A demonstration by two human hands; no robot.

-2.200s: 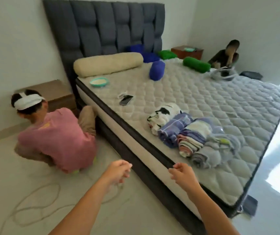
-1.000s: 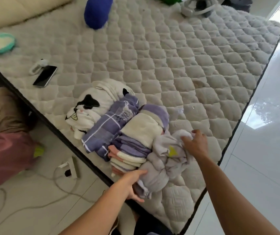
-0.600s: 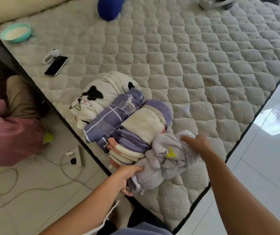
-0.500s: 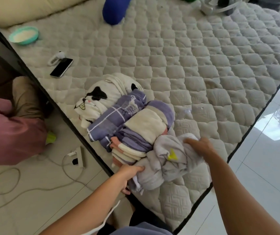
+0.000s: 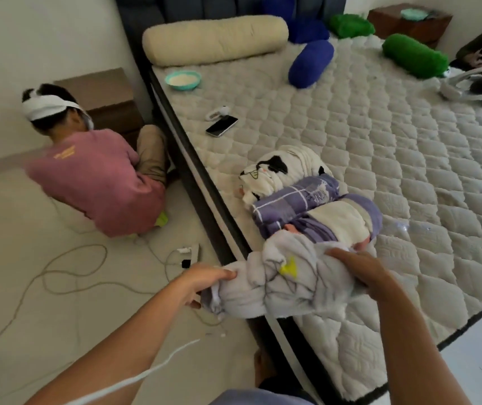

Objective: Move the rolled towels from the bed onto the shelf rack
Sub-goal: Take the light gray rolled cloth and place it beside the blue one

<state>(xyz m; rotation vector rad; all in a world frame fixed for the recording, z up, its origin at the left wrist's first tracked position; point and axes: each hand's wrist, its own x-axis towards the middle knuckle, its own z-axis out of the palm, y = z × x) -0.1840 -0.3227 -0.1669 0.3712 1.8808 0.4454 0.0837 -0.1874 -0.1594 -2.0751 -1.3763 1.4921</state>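
Three rolled towels [image 5: 307, 197] lie side by side near the left edge of the bed [image 5: 394, 147], and we hold a fourth — the grey rolled towel [image 5: 280, 279] — over the bed's near left edge, apparently lifted off the quilted top. Largest in our view is that bed, its cream bolster [image 5: 213, 39] lying across the far end. A person in a pink shirt [image 5: 96, 182] crouches on the floor to the left. Blue cushions [image 5: 310, 64] and green cushions [image 5: 415, 55] lie at the far side of the bed. Our left hand [image 5: 204, 280] grips the left end of the grey roll, fingers curled round the cloth; our right hand [image 5: 359, 270] clasps its right end from above, fingers wrapped over it. Of the three on the bed, the cat-print roll lies farthest, the checked purple one next, the striped one nearest — just beside the towel we hold. Smaller still, a teal bowl [image 5: 183, 80] and a phone [image 5: 221, 126] rest near the bed's left edge. We cannot see the shelf rack.
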